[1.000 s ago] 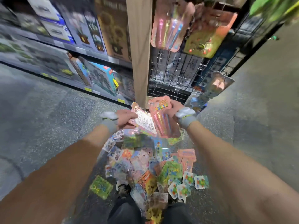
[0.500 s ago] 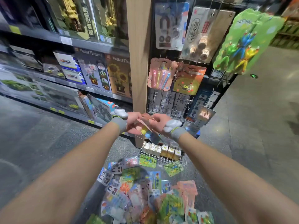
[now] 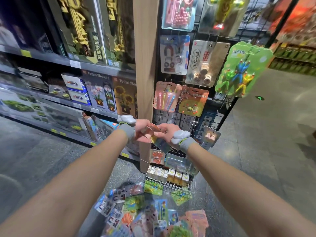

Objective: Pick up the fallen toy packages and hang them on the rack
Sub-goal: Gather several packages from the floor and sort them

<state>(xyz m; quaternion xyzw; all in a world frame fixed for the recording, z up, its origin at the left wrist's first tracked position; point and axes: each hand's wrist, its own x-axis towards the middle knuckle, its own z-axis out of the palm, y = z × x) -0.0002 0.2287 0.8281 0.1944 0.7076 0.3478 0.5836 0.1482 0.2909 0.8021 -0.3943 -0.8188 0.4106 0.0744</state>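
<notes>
Grey shop floor [image 3: 42, 159] bears a pile of fallen toy packages [image 3: 150, 214] at the foot of the wire rack [image 3: 185, 120]. Above the pile, just before the rack, the left hand [image 3: 142, 130] and right hand [image 3: 166, 134] both pinch the held packages [image 3: 152, 130]. Hung packages [image 3: 166, 96] fill the rack.

Head-worn view, forward-down, close on rack [image 3: 196, 117]

Hands [image 3: 166, 133] and packages [image 3: 160, 143] higher, nearer rack [image 3: 184, 119]
</notes>
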